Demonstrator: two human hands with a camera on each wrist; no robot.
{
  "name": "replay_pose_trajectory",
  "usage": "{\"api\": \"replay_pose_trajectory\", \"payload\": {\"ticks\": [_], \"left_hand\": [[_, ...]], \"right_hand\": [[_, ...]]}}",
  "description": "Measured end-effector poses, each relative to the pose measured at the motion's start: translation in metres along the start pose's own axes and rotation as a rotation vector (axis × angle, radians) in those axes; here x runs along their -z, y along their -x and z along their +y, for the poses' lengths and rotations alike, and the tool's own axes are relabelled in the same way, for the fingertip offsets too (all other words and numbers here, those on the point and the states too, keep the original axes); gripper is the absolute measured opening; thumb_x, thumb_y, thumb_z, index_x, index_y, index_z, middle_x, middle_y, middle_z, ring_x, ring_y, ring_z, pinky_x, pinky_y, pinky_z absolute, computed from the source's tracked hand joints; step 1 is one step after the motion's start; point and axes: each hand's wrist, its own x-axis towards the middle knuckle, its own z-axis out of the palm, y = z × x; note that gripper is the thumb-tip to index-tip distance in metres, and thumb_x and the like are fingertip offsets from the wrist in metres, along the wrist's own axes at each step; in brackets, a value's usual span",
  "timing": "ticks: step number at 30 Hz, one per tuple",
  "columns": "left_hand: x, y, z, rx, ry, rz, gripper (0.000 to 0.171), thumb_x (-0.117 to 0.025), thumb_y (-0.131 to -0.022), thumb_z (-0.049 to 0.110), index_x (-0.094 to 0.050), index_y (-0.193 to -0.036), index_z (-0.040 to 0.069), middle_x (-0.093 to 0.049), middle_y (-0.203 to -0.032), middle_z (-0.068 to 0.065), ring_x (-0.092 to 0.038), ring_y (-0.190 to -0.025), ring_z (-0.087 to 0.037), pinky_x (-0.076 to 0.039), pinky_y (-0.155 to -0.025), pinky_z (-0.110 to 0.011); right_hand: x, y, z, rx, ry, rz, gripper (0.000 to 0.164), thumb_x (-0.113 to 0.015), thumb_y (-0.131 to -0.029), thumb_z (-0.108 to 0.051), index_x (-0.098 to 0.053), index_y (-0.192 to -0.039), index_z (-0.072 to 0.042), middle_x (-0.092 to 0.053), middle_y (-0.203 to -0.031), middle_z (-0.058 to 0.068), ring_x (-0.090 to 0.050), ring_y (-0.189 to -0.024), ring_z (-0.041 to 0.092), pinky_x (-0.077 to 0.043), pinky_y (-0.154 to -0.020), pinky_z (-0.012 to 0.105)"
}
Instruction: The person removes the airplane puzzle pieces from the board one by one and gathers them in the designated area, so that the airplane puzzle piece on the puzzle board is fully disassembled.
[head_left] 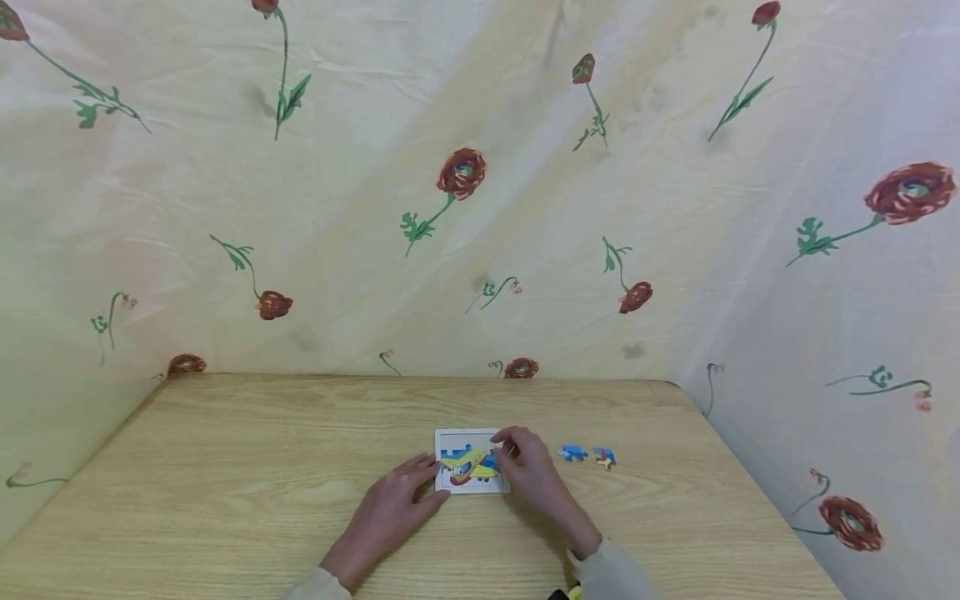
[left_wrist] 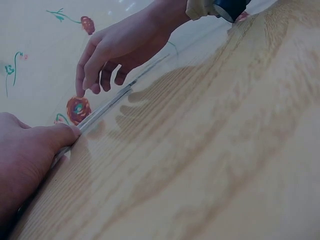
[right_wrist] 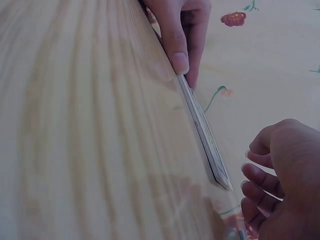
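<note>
A small jigsaw puzzle [head_left: 468, 471] lies in a white-edged tray [head_left: 472, 432], showing a yellow airplane on blue; bare tray shows along its top part. My left hand [head_left: 397, 504] holds the tray's lower left corner, fingers at the left side and thumb [right_wrist: 179, 60] at the near edge. Over the tray's right side hovers my right hand [head_left: 528, 475], its fingers loosely bent. In the left wrist view the right hand's fingers [left_wrist: 105, 75] hang above the tray, and no piece shows between them. Two loose blue puzzle pieces [head_left: 573, 452] [head_left: 603, 457] lie right of the tray.
The wooden table [head_left: 262, 450] carries the tray and pieces. A flower-printed curtain [head_left: 360, 192] hangs behind it and along both sides. A black and yellow item [head_left: 573, 592] shows partly at the bottom edge, by the right sleeve [head_left: 611, 573].
</note>
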Motion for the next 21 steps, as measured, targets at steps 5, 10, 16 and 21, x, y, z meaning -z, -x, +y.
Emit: {"api": "replay_pose_trajectory", "payload": {"ticks": [5, 10, 16, 21], "left_hand": [[0.0, 0.0, 0.001, -0.008, 0.002, 0.005, 0.047, -0.072, -0.098, 0.036, -0.071, -0.129, 0.0, -0.063, -0.14, -0.016, -0.058, -0.131, -0.034, -0.051, -0.103, -0.054], [0.0, 0.0, 0.001, -0.004, 0.005, 0.006, 0.047, -0.072, -0.098, 0.036, -0.071, -0.129, 0.001, -0.063, -0.141, -0.015, -0.058, -0.132, -0.034, -0.05, -0.104, -0.054], [0.001, 0.001, 0.002, -0.005, 0.008, 0.011, 0.047, -0.072, -0.098, 0.036, -0.071, -0.129, 0.0, -0.063, -0.14, -0.016, -0.058, -0.131, -0.035, -0.051, -0.103, -0.055], [0.002, 0.001, 0.002, -0.007, 0.006, 0.01, 0.047, -0.072, -0.098, 0.036, -0.071, -0.129, 0.0, -0.063, -0.14, -0.016, -0.058, -0.131, -0.035, -0.051, -0.102, -0.054]], "right_hand": [[-0.005, -0.002, -0.004, 0.058, -0.005, -0.014, 0.014, -0.063, -0.1, 0.003, -0.068, -0.112, 0.0, -0.056, -0.091, 0.001, -0.051, -0.086, 0.019, -0.045, -0.072, 0.025], [-0.01, -0.004, -0.006, 0.057, 0.001, -0.034, 0.014, -0.062, -0.1, 0.0, -0.068, -0.113, -0.001, -0.056, -0.091, 0.0, -0.051, -0.086, 0.017, -0.046, -0.073, 0.025], [-0.016, -0.007, -0.006, 0.051, 0.014, -0.057, 0.014, -0.062, -0.102, -0.002, -0.068, -0.114, -0.002, -0.054, -0.089, -0.001, -0.051, -0.082, 0.015, -0.045, -0.07, 0.024], [-0.021, -0.008, -0.008, 0.063, 0.035, -0.074, 0.013, -0.062, -0.102, -0.003, -0.068, -0.114, -0.001, -0.054, -0.087, -0.002, -0.05, -0.081, 0.015, -0.044, -0.069, 0.025]]}}
